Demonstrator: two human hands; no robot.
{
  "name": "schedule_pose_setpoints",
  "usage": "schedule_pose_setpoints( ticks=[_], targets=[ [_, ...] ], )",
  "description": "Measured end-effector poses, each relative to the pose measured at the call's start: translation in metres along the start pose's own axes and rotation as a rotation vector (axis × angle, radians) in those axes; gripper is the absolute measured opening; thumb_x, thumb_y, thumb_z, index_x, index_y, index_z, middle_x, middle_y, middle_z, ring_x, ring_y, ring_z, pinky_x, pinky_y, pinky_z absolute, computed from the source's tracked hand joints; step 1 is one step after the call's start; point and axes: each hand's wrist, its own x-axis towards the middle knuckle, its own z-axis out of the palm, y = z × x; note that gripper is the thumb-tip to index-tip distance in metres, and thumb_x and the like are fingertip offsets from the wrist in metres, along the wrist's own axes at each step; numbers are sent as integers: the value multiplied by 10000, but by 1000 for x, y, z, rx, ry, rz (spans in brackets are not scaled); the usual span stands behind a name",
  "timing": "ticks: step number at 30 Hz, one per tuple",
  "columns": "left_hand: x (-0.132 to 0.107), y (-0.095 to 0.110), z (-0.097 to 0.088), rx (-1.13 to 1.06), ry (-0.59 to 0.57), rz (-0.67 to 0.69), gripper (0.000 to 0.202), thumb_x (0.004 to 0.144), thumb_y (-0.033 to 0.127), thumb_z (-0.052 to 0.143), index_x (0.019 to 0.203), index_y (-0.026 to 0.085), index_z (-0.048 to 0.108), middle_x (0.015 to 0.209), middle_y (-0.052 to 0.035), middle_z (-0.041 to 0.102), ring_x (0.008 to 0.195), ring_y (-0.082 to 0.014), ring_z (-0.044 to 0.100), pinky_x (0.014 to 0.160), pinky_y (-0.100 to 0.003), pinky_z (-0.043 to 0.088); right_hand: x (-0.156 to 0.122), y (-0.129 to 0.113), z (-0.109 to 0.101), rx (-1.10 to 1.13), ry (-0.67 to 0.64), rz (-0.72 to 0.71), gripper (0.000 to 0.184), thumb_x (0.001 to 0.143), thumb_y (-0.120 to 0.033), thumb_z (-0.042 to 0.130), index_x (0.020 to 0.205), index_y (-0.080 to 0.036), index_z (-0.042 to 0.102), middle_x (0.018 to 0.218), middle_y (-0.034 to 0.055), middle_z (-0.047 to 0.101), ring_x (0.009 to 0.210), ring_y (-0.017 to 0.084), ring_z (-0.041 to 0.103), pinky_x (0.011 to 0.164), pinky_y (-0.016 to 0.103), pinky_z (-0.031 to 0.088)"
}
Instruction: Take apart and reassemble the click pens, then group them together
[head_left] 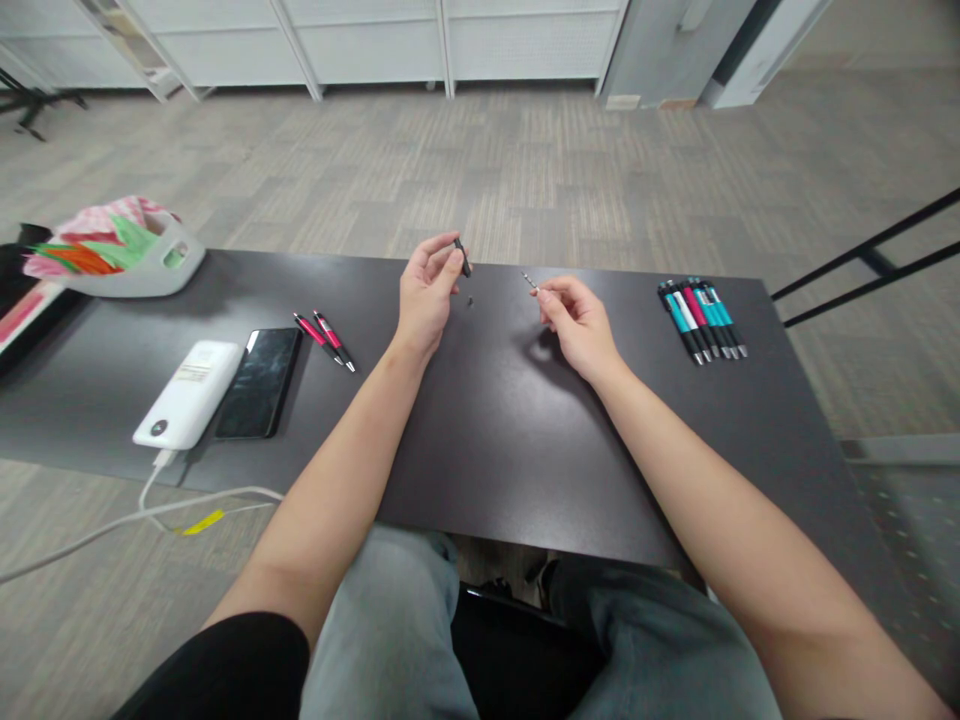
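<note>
Near the table's far edge, my left hand point(427, 290) pinches a short black pen barrel piece point(463, 257) between thumb and fingers. My right hand point(574, 322) is closed on a thin, silvery pen part point(529, 281) that points up and left; most of it is hidden by the fingers, so I cannot tell exactly which part it is. The two pieces are held apart. A tiny dark piece point(470, 301) shows just below the barrel piece, too small to name.
Several pens point(703, 320) in blue, red and white lie side by side at the right. Two red pens point(330, 340) lie left, by a black phone point(259, 384) and a white power bank point(189, 395) with a cable. A white basket point(187, 265) stands at the far left of the dark table point(517, 460).
</note>
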Motion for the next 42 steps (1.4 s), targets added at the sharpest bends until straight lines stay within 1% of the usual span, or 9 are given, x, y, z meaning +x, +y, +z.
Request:
schedule_pose_setpoints(
  ticks=[4, 8, 14, 19, 23, 26, 31, 35, 42],
  targets=[
    [0, 3, -3, 39, -14, 46, 666, 1047, 773, 906, 1520, 331, 748, 1217, -73, 866, 1165, -263, 867, 996, -372, 697, 0, 0, 0, 12, -8, -21, 554, 981, -841, 872, 1029, -302, 756, 772, -29, 642, 727, 182, 582, 717, 342, 506],
    [2, 5, -6, 109, 27, 48, 544, 1066, 728, 902, 1351, 284, 774, 1183, -85, 871, 1154, -258, 861, 1079, -406, 681, -1, -1, 1, 16, -6, -17, 559, 977, -850, 875, 1014, -306, 756, 763, -26, 635, 730, 192, 587, 719, 352, 513],
    [-4, 10, -2, 288, -31, 7, 218, 1066, 408, 922, 1173, 264, 799, 1060, -47, 888, 1030, -237, 849, 1040, -387, 640, -2, -3, 2, 11, -17, -3, 591, 958, -880, 876, 1003, -304, 750, 769, -20, 630, 739, 197, 582, 727, 358, 517],
    [-18, 27, 5, 605, -177, 32, 132, 1032, 327, 926, 1156, 321, 881, 1115, -32, 921, 1188, -324, 832, 1278, -583, 477, -2, -5, 2, 29, -37, -43, 625, 966, -914, 847, 1022, -297, 768, 747, -32, 597, 702, 186, 543, 745, 365, 508],
    [-22, 31, 9, 781, -240, 28, 97, 1044, 360, 914, 1137, 335, 919, 1246, -73, 918, 1292, -388, 768, 1294, -676, 373, -3, -7, 3, 26, -35, -48, 639, 970, -928, 832, 1032, -294, 776, 741, -36, 592, 699, 182, 535, 741, 360, 503],
    [-22, 30, 7, 831, -253, 25, 153, 1062, 404, 895, 1195, 337, 929, 1392, -99, 883, 1381, -413, 714, 1271, -667, 380, -3, -7, 1, 7, -42, -26, 624, 972, -914, 841, 1027, -296, 773, 746, -29, 603, 711, 188, 548, 735, 359, 506],
    [-22, 39, 0, 829, -400, 37, 562, 947, 453, 1032, 1474, 374, 855, 1540, -91, 850, 1487, -439, 659, 1234, -604, 392, -2, -8, 1, -1, -45, -10, 614, 965, -908, 851, 1018, -302, 770, 748, -24, 617, 722, 197, 568, 741, 364, 522],
    [-21, 42, -4, 826, -454, 13, 522, 957, 354, 1014, 1455, 377, 861, 1513, -77, 872, 1508, -438, 663, 1242, -604, 369, -2, -8, 1, 9, -44, -18, 617, 962, -913, 844, 1029, -304, 774, 746, -25, 610, 708, 195, 549, 745, 371, 515],
    [-17, 38, -10, 812, -465, 31, 493, 973, 353, 977, 1452, 384, 862, 1546, -75, 860, 1510, -433, 670, 1244, -596, 398, -4, -8, 2, -23, -35, -5, 587, 977, -884, 852, 1021, -304, 772, 749, -25, 601, 714, 194, 528, 721, 360, 489]
  ],
)
